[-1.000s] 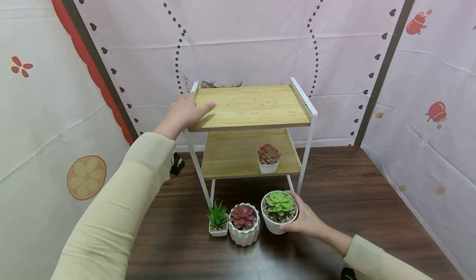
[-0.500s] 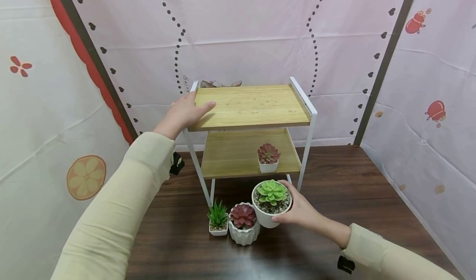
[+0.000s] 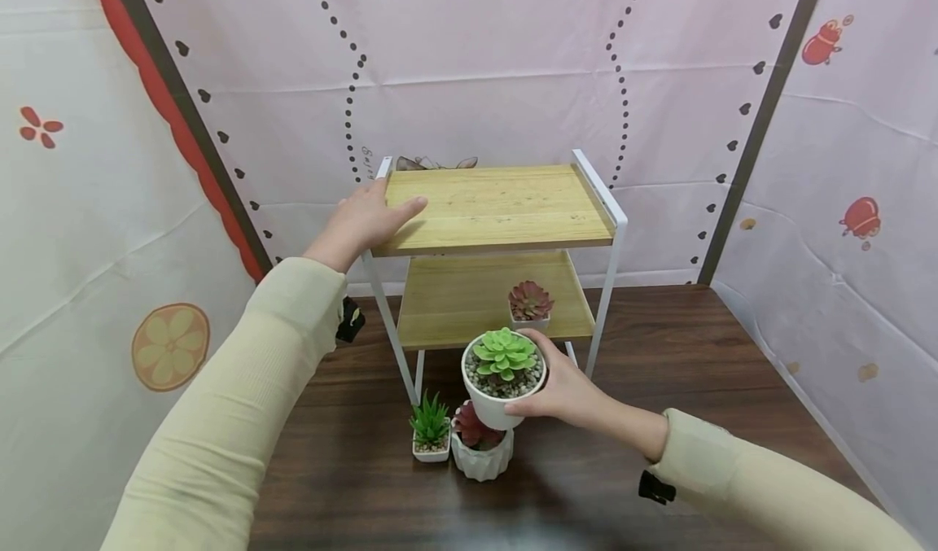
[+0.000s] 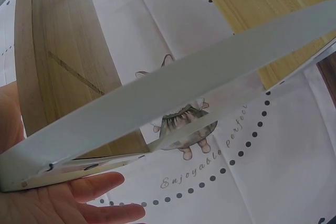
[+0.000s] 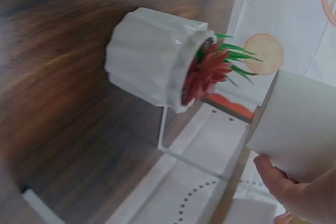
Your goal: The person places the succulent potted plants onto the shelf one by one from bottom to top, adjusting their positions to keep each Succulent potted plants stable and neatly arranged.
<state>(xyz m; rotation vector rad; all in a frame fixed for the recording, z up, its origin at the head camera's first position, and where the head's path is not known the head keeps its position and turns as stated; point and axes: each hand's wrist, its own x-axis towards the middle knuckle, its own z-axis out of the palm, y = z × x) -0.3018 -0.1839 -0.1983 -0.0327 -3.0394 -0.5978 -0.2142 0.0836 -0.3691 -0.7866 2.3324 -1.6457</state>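
My right hand [image 3: 560, 388] grips a round white pot with a green succulent [image 3: 503, 372] and holds it in the air, in front of the lower shelf [image 3: 454, 303] of a small two-tier wooden rack. In the right wrist view the pot's white wall [image 5: 299, 127] sits above my fingers [image 5: 286, 187]. My left hand [image 3: 362, 221] rests flat on the left corner of the top shelf [image 3: 506, 205], fingers straight; the left wrist view shows those fingers [image 4: 89, 198] under the white frame bar [image 4: 173, 93].
A ribbed white pot with a red succulent [image 3: 479, 445] and a small square pot with a spiky green plant [image 3: 430, 437] stand on the dark wooden table [image 3: 733, 388]. Another red succulent [image 3: 529, 303] sits on the lower shelf. Pink cloth walls enclose the table.
My right hand has lifted the green succulent pot off the table and carried it up and to the left, over the red succulent. The left hand has stayed on the top shelf.
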